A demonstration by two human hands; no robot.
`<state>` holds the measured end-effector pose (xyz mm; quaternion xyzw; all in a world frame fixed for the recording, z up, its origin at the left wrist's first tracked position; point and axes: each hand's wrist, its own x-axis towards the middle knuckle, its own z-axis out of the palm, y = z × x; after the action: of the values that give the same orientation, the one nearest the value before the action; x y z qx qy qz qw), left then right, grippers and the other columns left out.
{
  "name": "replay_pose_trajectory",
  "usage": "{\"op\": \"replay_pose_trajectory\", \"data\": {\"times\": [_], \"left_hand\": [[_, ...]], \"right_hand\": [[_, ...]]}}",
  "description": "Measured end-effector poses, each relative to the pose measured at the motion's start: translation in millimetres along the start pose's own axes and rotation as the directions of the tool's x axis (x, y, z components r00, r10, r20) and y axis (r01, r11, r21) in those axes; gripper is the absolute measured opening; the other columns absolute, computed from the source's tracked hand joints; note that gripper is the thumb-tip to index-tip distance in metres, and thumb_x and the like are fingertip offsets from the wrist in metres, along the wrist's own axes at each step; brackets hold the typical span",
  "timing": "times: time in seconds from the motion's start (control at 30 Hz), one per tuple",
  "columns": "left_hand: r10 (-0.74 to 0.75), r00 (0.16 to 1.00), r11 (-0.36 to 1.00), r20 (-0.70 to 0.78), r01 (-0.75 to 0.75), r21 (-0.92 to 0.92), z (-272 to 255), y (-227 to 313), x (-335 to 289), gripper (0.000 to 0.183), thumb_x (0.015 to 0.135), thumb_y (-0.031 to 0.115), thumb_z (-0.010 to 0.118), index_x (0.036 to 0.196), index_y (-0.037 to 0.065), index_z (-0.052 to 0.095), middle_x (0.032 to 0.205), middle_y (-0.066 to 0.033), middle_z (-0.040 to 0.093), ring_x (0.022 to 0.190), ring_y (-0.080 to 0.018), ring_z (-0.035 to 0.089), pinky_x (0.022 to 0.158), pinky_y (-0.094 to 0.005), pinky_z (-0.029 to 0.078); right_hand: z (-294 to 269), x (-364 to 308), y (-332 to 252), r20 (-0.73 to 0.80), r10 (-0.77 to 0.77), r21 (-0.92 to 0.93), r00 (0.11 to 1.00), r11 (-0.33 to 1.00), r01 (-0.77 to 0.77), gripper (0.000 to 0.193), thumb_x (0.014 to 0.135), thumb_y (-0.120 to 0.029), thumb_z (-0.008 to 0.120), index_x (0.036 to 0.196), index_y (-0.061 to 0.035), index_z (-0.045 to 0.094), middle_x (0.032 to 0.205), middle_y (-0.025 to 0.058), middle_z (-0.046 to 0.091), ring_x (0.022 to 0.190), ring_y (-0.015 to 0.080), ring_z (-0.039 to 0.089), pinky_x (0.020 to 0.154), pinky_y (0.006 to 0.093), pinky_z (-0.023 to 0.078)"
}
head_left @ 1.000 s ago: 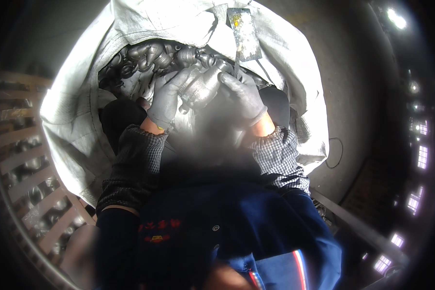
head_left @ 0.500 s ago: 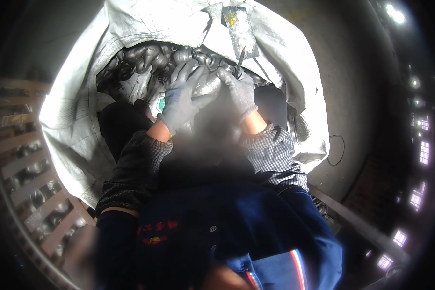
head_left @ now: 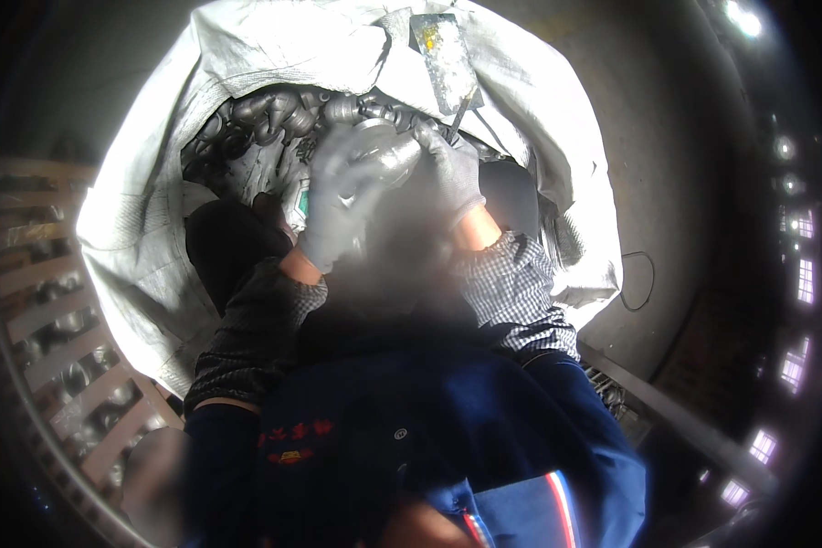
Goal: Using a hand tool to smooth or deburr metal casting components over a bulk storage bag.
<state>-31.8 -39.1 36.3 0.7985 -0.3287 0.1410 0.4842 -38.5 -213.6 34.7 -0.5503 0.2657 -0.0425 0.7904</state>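
Gloved fingers of the left hand are spread a bit and lie against a big, shiny metal part, but they are blurry, so I cannot tell if they grip it. On the other side, the right hand has its gloved fingers curled around a thin dark tool that points up and away, with the thumb near the metal part. The metal part sits between the two hands, over the mouth of a big white sack. Just past it, inside the sack, lies a heap of grey metal parts, round and bent like bits of pipe, all jumbled together. Something white with a green patch shows beside the left hand. Two dark knees show inside the sack's edges too. On the sack's far side lies a flat plate with white smears and a yellow spot. Farther out on the left stands a crate with slats, and more shiny metal bits show through its gaps. Off to the right, a thin cord makes a loop on the grey floor.
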Motion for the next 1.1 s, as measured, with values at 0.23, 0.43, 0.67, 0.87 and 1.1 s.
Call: {"op": "replay_pose_trajectory", "data": {"times": [0.23,0.43,0.67,0.87,1.1], "left_hand": [[-0.737,0.388,-0.021,0.553,0.805,-0.593,-4,-25,-15,0.051,0.095,0.033,0.049,0.134,0.001,0.04,0.137,-0.0134,0.04,0.123,-0.0235,0.042,0.096,-0.0473,0.042],[-0.833,0.405,0.033,0.377,0.718,-0.696,-10,-33,-11,0.049,0.095,0.033,0.05,0.132,0.002,0.041,0.125,-0.0128,0.048,0.112,-0.0215,0.047,0.089,-0.0406,0.045],[-0.878,0.422,0.129,0.225,0.662,-0.738,-11,-39,-8,0.035,0.095,0.026,0.05,0.123,0.004,0.053,0.117,-0.0061,0.054,0.103,-0.0179,0.054,0.086,-0.0356,0.046],[-0.891,0.413,0.128,0.187,0.624,-0.771,-10,-40,-9,0.03,0.094,0.023,0.053,0.12,0.008,0.056,0.113,-0.0028,0.057,0.094,-0.0143,0.056,0.078,-0.0327,0.047],[-0.882,0.443,0.151,0.159,0.587,-0.795,-10,-41,-5,0.026,0.091,0.014,0.058,0.116,0.006,0.058,0.104,-0.0029,0.061,0.079,-0.0128,0.058,0.067,-0.0282,0.048]], "right_hand": [[2,0,1,-0.016,-0.037,0.053,0.999,0.998,0.038,0.017,0.082,-0.015,0.071,0.093,-0.0031,0.069,0.076,-0.0021,0.064,0.063,0.0039,0.055,0.055,0.0196,0.044],[7,-6,-16,-0.02,0.051,-0.141,0.998,0.989,-0.054,0.019,0.084,-0.017,0.068,0.094,-0.0019,0.068,0.077,0.0006,0.065,0.058,0.0054,0.055,0.049,0.0199,0.044],[4,2,-2,0.029,0.069,-0.064,0.997,0.996,-0.067,0.018,0.087,-0.02,0.066,0.092,-0.0019,0.066,0.067,0.0021,0.062,0.047,0.0083,0.054,0.041,0.0211,0.044],[2,-3,-5,0.068,0.017,-0.17,0.998,0.985,-0.005,0.026,0.084,-0.028,0.07,0.089,-0.0024,0.067,0.073,0.0021,0.064,0.063,0.0077,0.055,0.056,0.0228,0.045],[-12,11,4,-0.031,0.004,-0.42,1.0,0.907,-0.017,0.03,0.083,-0.03,0.071,0.082,-0.0004,0.07,0.071,-0.0024,0.062,0.063,0.0048,0.051,0.058,0.0221,0.042]]}}
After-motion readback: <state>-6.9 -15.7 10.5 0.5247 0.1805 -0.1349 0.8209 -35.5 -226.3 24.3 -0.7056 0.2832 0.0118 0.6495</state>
